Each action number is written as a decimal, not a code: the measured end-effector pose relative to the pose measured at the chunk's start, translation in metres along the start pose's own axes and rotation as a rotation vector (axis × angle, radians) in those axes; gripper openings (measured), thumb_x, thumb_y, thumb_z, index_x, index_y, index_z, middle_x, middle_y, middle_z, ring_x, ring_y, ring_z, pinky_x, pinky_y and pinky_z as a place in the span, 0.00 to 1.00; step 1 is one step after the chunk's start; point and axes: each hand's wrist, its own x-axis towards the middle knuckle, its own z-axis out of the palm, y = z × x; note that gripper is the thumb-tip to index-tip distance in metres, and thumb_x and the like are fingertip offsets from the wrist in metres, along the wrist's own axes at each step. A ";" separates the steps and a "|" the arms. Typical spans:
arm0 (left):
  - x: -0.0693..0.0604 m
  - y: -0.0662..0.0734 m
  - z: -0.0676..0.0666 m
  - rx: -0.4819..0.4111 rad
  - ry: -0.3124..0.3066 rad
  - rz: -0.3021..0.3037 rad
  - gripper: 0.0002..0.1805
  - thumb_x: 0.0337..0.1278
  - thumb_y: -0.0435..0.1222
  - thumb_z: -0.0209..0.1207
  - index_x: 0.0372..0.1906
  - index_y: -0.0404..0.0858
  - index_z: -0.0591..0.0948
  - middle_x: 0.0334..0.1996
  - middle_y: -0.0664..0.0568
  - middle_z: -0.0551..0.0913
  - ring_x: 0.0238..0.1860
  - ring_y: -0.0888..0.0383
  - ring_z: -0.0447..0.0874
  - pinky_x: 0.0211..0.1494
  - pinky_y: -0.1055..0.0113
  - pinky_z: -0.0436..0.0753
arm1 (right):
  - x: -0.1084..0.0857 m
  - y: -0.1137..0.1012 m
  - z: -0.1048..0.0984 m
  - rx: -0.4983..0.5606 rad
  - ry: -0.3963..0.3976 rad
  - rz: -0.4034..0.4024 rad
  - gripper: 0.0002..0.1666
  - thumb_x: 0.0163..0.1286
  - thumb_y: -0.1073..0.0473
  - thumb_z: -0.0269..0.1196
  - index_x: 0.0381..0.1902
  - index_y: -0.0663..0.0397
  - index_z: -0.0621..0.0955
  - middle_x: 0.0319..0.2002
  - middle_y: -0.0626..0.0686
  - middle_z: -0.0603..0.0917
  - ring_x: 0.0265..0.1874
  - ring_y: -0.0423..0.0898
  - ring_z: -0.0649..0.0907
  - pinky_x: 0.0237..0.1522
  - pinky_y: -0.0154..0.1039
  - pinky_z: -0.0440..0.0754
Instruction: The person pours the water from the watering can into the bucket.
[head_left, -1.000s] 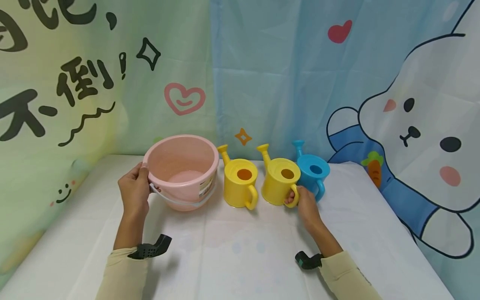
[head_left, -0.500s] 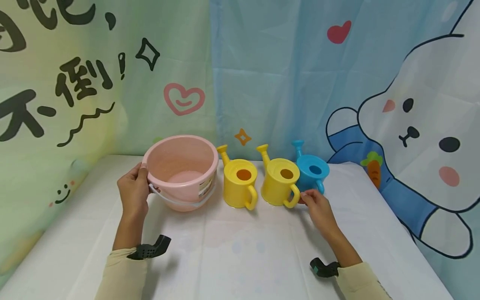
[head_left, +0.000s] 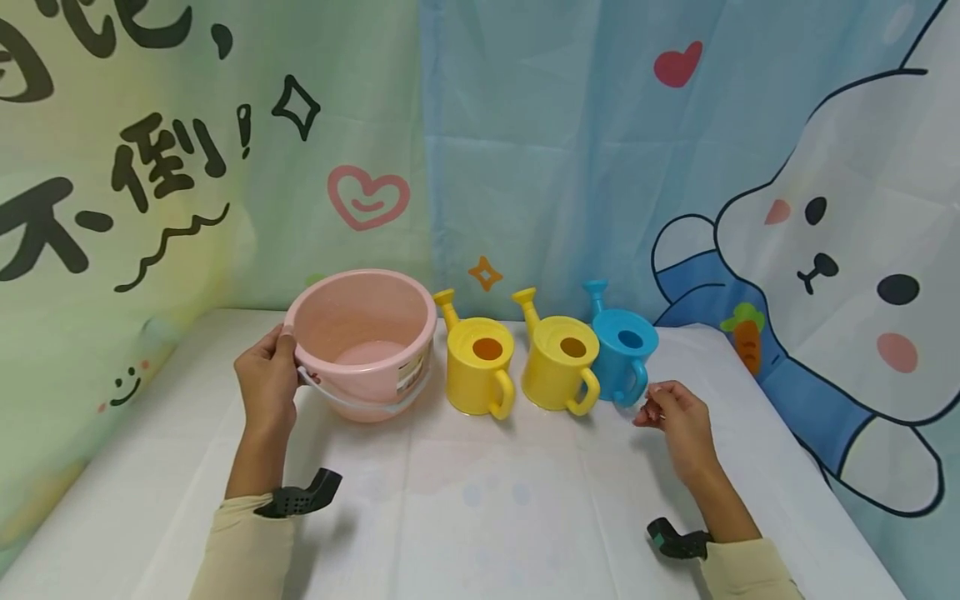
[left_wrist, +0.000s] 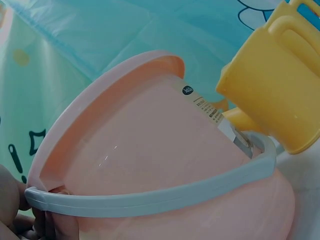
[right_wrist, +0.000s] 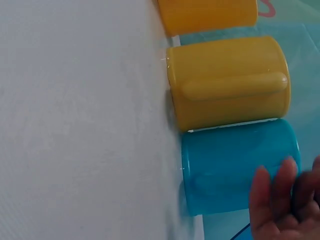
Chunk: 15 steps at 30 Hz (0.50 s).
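Note:
My left hand grips the left rim of a pink bucket, thumb outside near the top; its white handle hangs down the front. To the bucket's right stand two yellow watering cans, then a blue watering can, handles facing me. My right hand is just right of the blue can's handle, fingers loosely bent and holding nothing. In the right wrist view its fingertips overlap the blue can; touching cannot be told.
A white cloth covers the table. Behind it hangs a printed curtain with a rabbit picture on the right. The bucket and cans stand in a row near the curtain.
My right hand has let go of the right yellow can's handle and moved right, past the blue can's handle. My left hand and the bucket have stayed where they were.

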 end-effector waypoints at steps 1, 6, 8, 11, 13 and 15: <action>0.000 0.000 0.000 0.002 -0.004 0.003 0.25 0.72 0.41 0.52 0.67 0.32 0.71 0.34 0.44 0.80 0.14 0.63 0.77 0.20 0.73 0.81 | 0.001 0.001 -0.001 0.000 0.043 0.006 0.20 0.79 0.50 0.48 0.45 0.64 0.72 0.32 0.52 0.76 0.33 0.43 0.82 0.42 0.29 0.83; -0.001 0.000 0.000 0.003 -0.006 -0.003 0.25 0.72 0.42 0.51 0.67 0.33 0.71 0.34 0.46 0.80 0.15 0.63 0.77 0.20 0.73 0.81 | 0.007 0.013 0.001 -0.041 0.189 -0.009 0.18 0.78 0.49 0.47 0.49 0.58 0.72 0.44 0.53 0.75 0.43 0.43 0.78 0.49 0.27 0.79; 0.000 0.000 0.000 0.014 -0.004 -0.001 0.25 0.72 0.42 0.51 0.67 0.33 0.71 0.34 0.46 0.80 0.15 0.64 0.77 0.20 0.74 0.81 | 0.009 0.018 0.003 -0.055 0.198 -0.028 0.19 0.78 0.48 0.47 0.51 0.58 0.71 0.46 0.53 0.75 0.45 0.43 0.78 0.50 0.27 0.78; 0.000 -0.001 0.000 0.016 -0.006 0.011 0.26 0.72 0.42 0.51 0.67 0.32 0.70 0.33 0.46 0.80 0.15 0.64 0.77 0.20 0.74 0.81 | 0.014 0.027 0.006 -0.030 0.193 -0.042 0.21 0.77 0.44 0.49 0.51 0.56 0.72 0.46 0.51 0.76 0.45 0.41 0.77 0.49 0.26 0.78; 0.000 -0.001 0.000 0.010 -0.006 0.015 0.26 0.72 0.42 0.51 0.67 0.32 0.70 0.33 0.46 0.80 0.14 0.64 0.77 0.20 0.73 0.81 | 0.016 0.027 0.008 -0.020 0.184 -0.035 0.23 0.77 0.43 0.48 0.51 0.57 0.71 0.47 0.52 0.75 0.46 0.41 0.77 0.53 0.30 0.77; 0.000 -0.001 0.000 0.003 -0.004 0.017 0.26 0.72 0.42 0.52 0.67 0.32 0.70 0.33 0.46 0.80 0.14 0.64 0.77 0.20 0.73 0.81 | 0.017 0.026 0.011 -0.011 0.179 -0.011 0.24 0.77 0.43 0.47 0.52 0.58 0.71 0.48 0.53 0.75 0.46 0.41 0.76 0.57 0.36 0.76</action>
